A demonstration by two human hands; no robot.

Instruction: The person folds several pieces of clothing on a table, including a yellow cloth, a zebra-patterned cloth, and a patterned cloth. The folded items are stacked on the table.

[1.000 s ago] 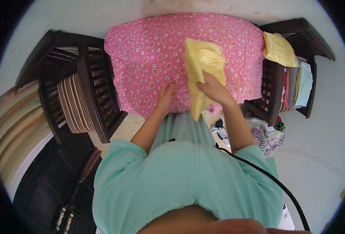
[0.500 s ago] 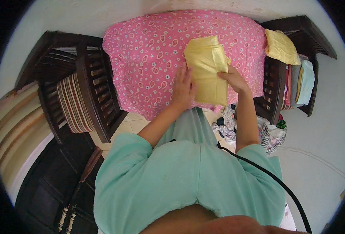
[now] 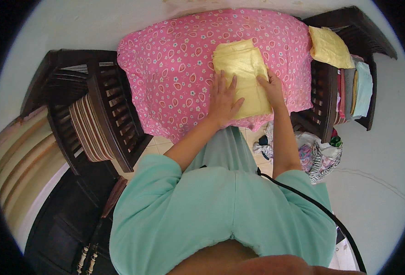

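A shiny yellow cloth [image 3: 246,66], folded into a rectangle, lies on the surface covered with a pink patterned cloth [image 3: 172,64]. My left hand [image 3: 222,101] rests flat with spread fingers along the left edge of the yellow cloth, partly over it. At its right edge is my right hand [image 3: 272,88], its thumb lying on top and its fingers along the side. Whether those fingers pinch the edge is hard to see, but they look curved around it.
Dark slatted wooden chairs stand on both sides; the left one has a striped cushion [image 3: 90,128]. On the right chair lie another folded yellow cloth [image 3: 329,47] and a row of folded fabrics [image 3: 362,89]. Crumpled clothes [image 3: 319,158] lie on the floor at right. A black cable [image 3: 310,200] crosses my shirt.
The yellow cloth now lies flatter on the pink cover. My left hand has spread its fingers over its left side, and my right hand has slid slightly along its right edge.
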